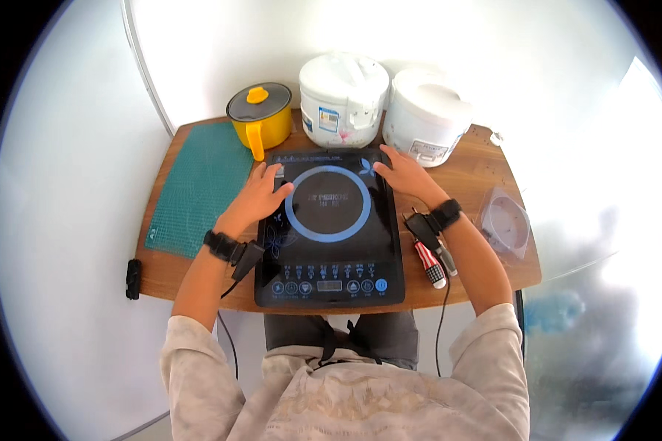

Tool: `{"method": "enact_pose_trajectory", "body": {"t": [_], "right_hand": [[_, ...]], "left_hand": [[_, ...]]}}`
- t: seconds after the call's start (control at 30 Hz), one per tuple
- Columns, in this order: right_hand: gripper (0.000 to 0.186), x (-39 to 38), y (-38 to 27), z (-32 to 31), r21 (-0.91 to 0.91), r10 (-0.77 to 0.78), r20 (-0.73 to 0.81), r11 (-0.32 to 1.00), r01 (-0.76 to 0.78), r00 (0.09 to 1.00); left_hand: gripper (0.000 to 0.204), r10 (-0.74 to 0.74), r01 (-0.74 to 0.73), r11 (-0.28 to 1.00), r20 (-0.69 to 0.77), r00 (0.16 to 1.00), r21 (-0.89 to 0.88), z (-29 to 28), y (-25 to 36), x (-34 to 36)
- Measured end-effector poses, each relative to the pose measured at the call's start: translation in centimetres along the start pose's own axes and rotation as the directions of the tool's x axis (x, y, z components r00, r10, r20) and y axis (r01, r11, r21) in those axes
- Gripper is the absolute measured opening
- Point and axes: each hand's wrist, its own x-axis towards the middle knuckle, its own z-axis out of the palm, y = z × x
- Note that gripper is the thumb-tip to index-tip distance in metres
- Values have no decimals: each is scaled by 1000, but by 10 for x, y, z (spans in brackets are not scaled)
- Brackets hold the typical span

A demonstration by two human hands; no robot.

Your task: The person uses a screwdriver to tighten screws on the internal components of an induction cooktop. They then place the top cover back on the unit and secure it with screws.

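Where the left hand and right hand meet the hotplate, I see fingers spread apart.
The left one rests at its far left edge, the right one at the far right corner, seemingly to steady it, though I cannot tell how firmly. It lies flat on the table, button panel at the near end, probably for easy reach. Behind stand a yellow pot and two rice cookers, perhaps to give it room.

Between my fingers: lettering on black cooktop; captions nearer me. Beyond: labels on white cookers. Left: mark on green mat.
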Motion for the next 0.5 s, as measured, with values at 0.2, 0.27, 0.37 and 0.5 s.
{"method": "enact_pose_trajectory", "body": {"t": [0.2,0.27,0.37,0.5], "right_hand": [[49,43,18,17,226,252,24,941,-251,967],[40,42,8,10,310,361,90,876,-371,928],[36,48,22,10,381,407,185,809,-447,894],[38,55,46,14,492,398,213,746,-450,892]], "left_hand": [[81,-56,38,988,120,991,150,13,-15,42],[81,-60,43,988,107,992,148,15,-18,39],[79,-31,20,993,90,995,114,12,-20,38],[75,0,-8,995,82,997,102,9,-16,48]]}}
